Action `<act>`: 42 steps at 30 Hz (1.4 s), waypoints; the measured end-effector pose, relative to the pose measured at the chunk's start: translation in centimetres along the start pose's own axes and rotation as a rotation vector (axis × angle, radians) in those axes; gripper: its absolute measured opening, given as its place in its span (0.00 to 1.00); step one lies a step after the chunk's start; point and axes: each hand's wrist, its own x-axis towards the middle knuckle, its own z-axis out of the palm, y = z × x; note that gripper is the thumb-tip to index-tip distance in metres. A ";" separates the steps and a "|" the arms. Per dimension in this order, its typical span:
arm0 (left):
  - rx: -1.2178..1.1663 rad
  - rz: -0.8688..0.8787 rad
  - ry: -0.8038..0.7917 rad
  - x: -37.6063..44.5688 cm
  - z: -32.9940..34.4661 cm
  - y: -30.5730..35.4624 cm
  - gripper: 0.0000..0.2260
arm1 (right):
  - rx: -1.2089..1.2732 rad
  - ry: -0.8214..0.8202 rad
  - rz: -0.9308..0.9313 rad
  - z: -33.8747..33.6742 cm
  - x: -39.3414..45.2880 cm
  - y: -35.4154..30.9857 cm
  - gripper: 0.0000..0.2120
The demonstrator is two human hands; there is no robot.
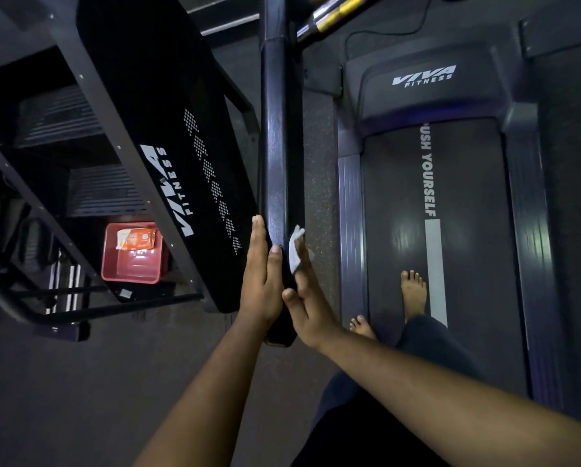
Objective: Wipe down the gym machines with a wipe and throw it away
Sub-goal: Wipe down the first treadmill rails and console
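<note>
The treadmill handrail runs lengthwise away from the person. Left hand lies flat on its left side, grip released. Right hand, fingers straight, presses the white wipe against its right side.
</note>
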 end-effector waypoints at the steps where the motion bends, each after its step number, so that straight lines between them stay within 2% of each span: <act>1: -0.004 0.003 0.004 0.1 0.1 -0.1 0.27 | 0.015 0.021 0.021 -0.3 1.4 -0.1 0.41; 4: -0.017 -0.006 0.008 0.2 0.1 -0.2 0.27 | -0.030 0.109 0.068 -1.2 7.5 -1.3 0.43; 6: -0.020 -0.014 0.011 0.2 0.1 -0.3 0.28 | -0.111 0.109 0.050 -1.5 9.5 -1.9 0.42; 11: -0.055 -0.014 -0.008 0.4 -0.1 -0.5 0.28 | -0.204 0.028 -0.058 -0.9 5.6 -1.6 0.36; 13: -0.048 -0.030 -0.001 0.2 0.0 -0.3 0.29 | -0.145 0.051 -0.063 -0.9 5.8 -1.3 0.38; 16: -0.008 -0.008 0.021 0.3 0.1 -0.2 0.26 | -0.075 0.121 0.056 -0.9 9.5 -2.4 0.44; 18: 0.033 0.037 0.018 0.6 0.2 -0.2 0.25 | -0.141 0.140 0.063 -1.0 11.5 -3.0 0.44; 21: 0.071 0.045 0.023 0.8 0.3 -0.2 0.25 | -0.236 0.068 -0.062 -1.9 10.8 -2.1 0.40; 24: 0.079 0.030 0.026 1.3 0.1 0.1 0.26 | -0.201 -0.014 -0.188 -2.7 8.6 -0.4 0.44; 26: 0.093 0.028 0.024 2.1 0.2 0.5 0.27 | -0.116 0.000 -0.128 -2.7 9.1 -0.3 0.47; 29: 0.132 -0.006 0.037 4.0 0.5 1.5 0.27 | 0.013 0.090 0.077 -3.0 13.7 -2.3 0.52; 32: 0.173 0.007 0.045 5.7 0.7 2.2 0.27 | -0.092 0.109 0.065 -3.8 17.1 -3.5 0.52; 35: 0.196 -0.007 0.055 6.5 0.6 2.9 0.27 | -0.030 0.058 -0.007 -4.1 15.5 -2.1 0.45; 37: 0.217 -0.007 0.057 6.9 0.6 3.2 0.27 | 0.037 0.003 0.055 -4.0 13.1 -0.8 0.45; 39: 0.233 0.005 0.060 7.4 0.6 3.4 0.27 | 0.097 -0.006 0.177 -4.1 13.2 -0.2 0.51; 41: 0.242 0.008 0.060 8.0 0.6 3.7 0.26 | 0.130 0.068 0.234 -4.6 16.7 -0.9 0.53; 42: 0.244 0.006 0.058 8.3 0.6 3.8 0.26 | 0.118 0.102 0.238 -4.9 19.2 -1.8 0.50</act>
